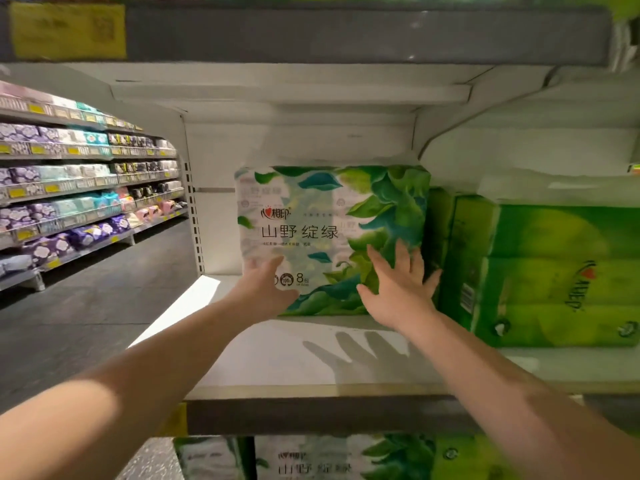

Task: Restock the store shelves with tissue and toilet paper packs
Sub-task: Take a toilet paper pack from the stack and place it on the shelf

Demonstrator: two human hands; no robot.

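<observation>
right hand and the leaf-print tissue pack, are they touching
Touching. The head view shows the right hand with straight, spread fingers pressed flat on the front of the leaf-print tissue pack.

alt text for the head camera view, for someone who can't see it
Both hands press a white-and-green leaf-print tissue pack standing on a white store shelf: left hand at its lower left, right hand open against its lower right. Green packs sit just to its right.

Leaf-printed tissue pack (329, 233), upright, on shelf (277, 358)
</observation>
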